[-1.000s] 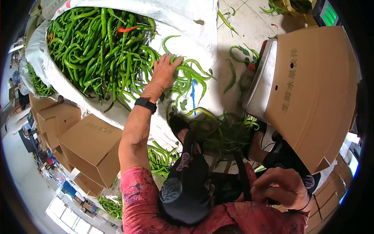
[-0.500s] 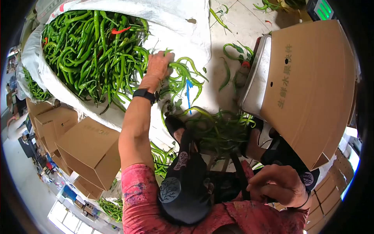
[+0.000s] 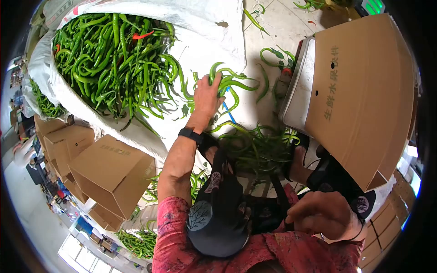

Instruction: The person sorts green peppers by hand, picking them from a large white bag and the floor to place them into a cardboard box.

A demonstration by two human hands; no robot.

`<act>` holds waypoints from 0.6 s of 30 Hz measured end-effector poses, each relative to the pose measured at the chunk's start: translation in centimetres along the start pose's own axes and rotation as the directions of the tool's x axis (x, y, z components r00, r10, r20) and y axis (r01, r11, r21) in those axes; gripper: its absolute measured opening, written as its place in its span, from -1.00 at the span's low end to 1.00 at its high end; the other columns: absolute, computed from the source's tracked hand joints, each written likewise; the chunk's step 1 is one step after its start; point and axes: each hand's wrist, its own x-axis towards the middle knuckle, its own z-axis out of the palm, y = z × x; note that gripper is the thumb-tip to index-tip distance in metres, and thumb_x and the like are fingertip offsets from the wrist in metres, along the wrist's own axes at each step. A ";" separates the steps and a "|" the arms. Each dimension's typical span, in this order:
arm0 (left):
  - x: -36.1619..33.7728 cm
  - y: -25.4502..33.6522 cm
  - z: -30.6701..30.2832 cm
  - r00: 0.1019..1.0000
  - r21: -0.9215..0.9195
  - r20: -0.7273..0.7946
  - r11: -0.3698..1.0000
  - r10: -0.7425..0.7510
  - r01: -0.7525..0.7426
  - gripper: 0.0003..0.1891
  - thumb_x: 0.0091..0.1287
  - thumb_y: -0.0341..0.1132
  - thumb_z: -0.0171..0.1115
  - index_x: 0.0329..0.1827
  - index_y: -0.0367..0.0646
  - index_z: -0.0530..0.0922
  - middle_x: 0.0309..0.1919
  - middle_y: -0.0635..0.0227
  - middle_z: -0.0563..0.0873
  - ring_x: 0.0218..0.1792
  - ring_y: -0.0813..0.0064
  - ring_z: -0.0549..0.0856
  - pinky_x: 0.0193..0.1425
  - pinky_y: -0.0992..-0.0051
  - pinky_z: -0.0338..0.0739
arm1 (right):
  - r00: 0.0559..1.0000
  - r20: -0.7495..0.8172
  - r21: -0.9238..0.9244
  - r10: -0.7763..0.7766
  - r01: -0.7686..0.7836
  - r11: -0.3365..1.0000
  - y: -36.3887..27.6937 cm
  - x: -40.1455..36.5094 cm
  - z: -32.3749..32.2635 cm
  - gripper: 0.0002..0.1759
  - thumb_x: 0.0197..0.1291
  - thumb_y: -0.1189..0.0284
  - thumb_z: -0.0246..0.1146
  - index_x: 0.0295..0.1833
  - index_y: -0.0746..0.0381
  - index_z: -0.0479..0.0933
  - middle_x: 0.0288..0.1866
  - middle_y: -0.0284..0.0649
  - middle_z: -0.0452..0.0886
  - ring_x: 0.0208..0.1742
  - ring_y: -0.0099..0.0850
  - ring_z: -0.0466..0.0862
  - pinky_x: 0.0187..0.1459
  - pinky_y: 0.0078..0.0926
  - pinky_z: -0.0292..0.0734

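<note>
My left hand (image 3: 207, 96), with a black band on the wrist, is closed on a few long green chili peppers (image 3: 239, 83) above the white sheet. A blue strip (image 3: 228, 113) lies just beside the hand. To its left, a big heap of green chilies (image 3: 109, 63) with a few red ones spills out of a white sack (image 3: 82, 111). My right hand (image 3: 325, 216) hangs over my lap at lower right, fingers curled; what they hold, if anything, is hidden. A dark strap or handle (image 3: 278, 195) is close to its fingertips. Between my feet lies a shaded pile of green chilies (image 3: 261, 152).
A large cardboard box (image 3: 359, 95) stands on a metal scale (image 3: 298, 86) at right, with a green-lit display (image 3: 373, 7) behind. Open cardboard boxes (image 3: 114, 173) stand at left. Loose chilies (image 3: 262, 82) are scattered on the tiled floor. Another chili pile (image 3: 139, 241) lies at lower left.
My left hand has moved right and slightly down from the edge of the heap, drawing some chilies rightward across the sheet. My right hand stays nearly in place.
</note>
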 end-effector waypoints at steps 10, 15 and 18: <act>-8.2 7.7 0.5 0.679 -0.086 0.700 0.970 0.222 -0.228 -0.31 0.15 -0.03 0.39 0.37 0.19 0.35 -0.15 0.04 0.68 -0.21 0.10 0.77 -0.19 0.18 0.71 | 0.997 -0.041 0.118 -0.060 0.065 0.991 0.1 -1.0 1.1 -0.69 0.32 0.65 0.17 0.16 0.42 0.50 -0.10 -0.04 0.68 -0.19 -0.39 0.74 -0.12 -0.49 0.66; -7.9 5.0 -4.2 0.990 -0.184 0.111 0.977 -0.090 0.110 -0.48 0.12 -0.18 0.31 0.20 0.05 0.50 -0.18 0.11 0.69 -0.19 0.02 0.72 -0.18 0.13 0.66 | 0.997 -0.010 0.155 -0.081 0.082 0.984 0.4 -2.2 1.3 -0.69 0.34 0.63 0.16 0.18 0.42 0.48 -0.11 -0.06 0.68 -0.16 -0.41 0.73 -0.08 -0.50 0.64; -5.3 -1.4 -5.2 0.948 0.041 -0.051 0.948 -0.313 0.315 -0.52 0.13 -0.22 0.32 0.16 0.01 0.50 -0.19 0.05 0.67 -0.22 -0.01 0.69 -0.20 0.06 0.62 | 0.992 -0.040 0.110 -0.123 0.127 0.986 1.2 -2.4 1.7 -0.70 0.36 0.61 0.15 0.18 0.43 0.47 -0.10 -0.06 0.68 -0.12 -0.42 0.71 -0.02 -0.50 0.60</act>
